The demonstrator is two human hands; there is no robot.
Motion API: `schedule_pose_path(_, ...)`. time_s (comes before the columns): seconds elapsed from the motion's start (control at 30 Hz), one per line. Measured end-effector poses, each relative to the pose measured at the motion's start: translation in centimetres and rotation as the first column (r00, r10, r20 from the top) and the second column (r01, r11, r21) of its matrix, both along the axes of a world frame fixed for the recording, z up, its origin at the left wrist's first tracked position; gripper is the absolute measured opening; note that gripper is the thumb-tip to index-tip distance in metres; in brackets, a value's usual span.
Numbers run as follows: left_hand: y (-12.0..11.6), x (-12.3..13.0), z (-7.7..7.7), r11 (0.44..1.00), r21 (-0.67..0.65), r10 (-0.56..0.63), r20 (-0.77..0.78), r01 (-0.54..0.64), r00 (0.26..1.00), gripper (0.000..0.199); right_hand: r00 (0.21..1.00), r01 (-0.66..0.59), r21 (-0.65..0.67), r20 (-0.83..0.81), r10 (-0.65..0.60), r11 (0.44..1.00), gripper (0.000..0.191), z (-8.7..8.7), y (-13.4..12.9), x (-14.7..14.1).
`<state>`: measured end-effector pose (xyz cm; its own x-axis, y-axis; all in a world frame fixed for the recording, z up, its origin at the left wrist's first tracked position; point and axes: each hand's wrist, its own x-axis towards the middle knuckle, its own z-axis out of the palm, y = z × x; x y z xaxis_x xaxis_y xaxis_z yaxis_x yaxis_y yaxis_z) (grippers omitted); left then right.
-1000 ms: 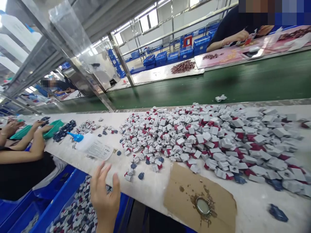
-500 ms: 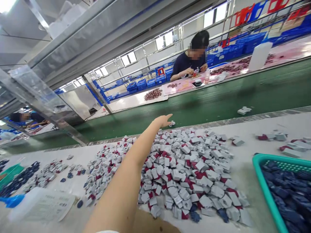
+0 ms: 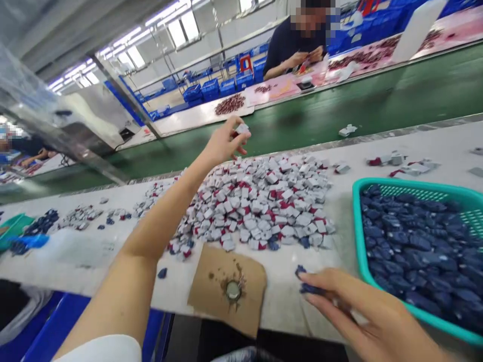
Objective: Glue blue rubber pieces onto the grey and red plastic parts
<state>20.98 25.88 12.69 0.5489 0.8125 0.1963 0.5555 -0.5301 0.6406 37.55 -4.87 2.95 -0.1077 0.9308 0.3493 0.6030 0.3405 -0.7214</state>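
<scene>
Just beyond the far edge of the heap of white and red plastic pieces, my left hand is raised with its fingers closed in a pinch on one white piece; held up like this, the piece appears kept clear of its neighbours in the heap. To the right of the heap, a teal plastic basket is packed with dark blue pieces, and it seems to be placed there so that my right hand can reach it easily. Near the heap's right front corner, my right hand has its thumb and fingers drawn together on a dark blue piece, apparently gripping it by the edge, though the fingers partly hide it. In front of the heap, a cardboard sheet lies flat under a round metal disc, probably to shield the white workbench from the stain around the disc. Beyond the heap, a green conveyor belt separates me from a co-worker, whose hands work at a far bench.
</scene>
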Motion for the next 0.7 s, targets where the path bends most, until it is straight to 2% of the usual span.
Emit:
schedule_pose_path(0.1,-7.5,-6.0,0.1,1.0,-0.022,0.01,0.209,-0.005,0.978,0.021,0.985,-0.17,0.057,-0.026,0.171,0.984,0.018,-0.7,0.7,-5.3)
schedule_pose_path(0.17,-13.0,-9.5,-1.1,0.989,-0.107,0.127,0.315,-0.098,0.94,0.024,0.977,-0.215,0.073,0.015,0.215,0.974,0.022,-1.7,0.9,-7.5)
schedule_pose_path(0.2,-15.6,-11.0,-2.1,0.971,-0.189,0.21,0.371,-0.147,0.905,0.029,0.973,-0.228,0.065,0.044,0.226,0.971,0.024,-2.2,1.0,-8.2)
schedule_pose_path(0.27,-20.2,-13.3,-4.4,0.896,-0.397,0.382,0.456,-0.2,0.804,0.038,0.961,-0.257,0.037,0.116,0.251,0.966,0.025,-2.9,1.1,-9.0)
schedule_pose_path(0.33,-23.6,-14.7,-6.7,0.798,-0.574,0.515,0.486,-0.187,0.707,0.046,0.934,-0.286,-0.003,0.224,0.279,0.958,0.023,-3.1,1.3,-9.3)
schedule_pose_path(0.4,-26.1,-15.5,-8.5,0.723,-0.674,0.59,0.485,-0.155,0.646,0.049,0.895,-0.304,-0.032,0.334,0.297,0.952,0.021,-3.1,1.9,-9.6)
schedule_pose_path(0.5,-28.2,-16.2,-10.2,0.668,-0.729,0.65,0.475,-0.15,0.593,0.047,0.844,-0.326,-0.056,0.433,0.317,0.944,0.02,-3.1,2.8,-10.1)
schedule_pose_path(0.6,-29.0,-16.6,-10.9,0.626,-0.767,0.7,0.473,-0.141,0.535,0.041,0.802,-0.354,-0.089,0.484,0.351,0.931,0.017,-3.2,3.4,-10.6)
schedule_pose_path(0.7,-29.2,-16.8,-11.2,0.59,-0.804,0.737,0.495,-0.08,0.461,0.029,0.774,-0.364,-0.13,0.509,0.377,0.922,0.014,-3.0,3.8,-10.9)
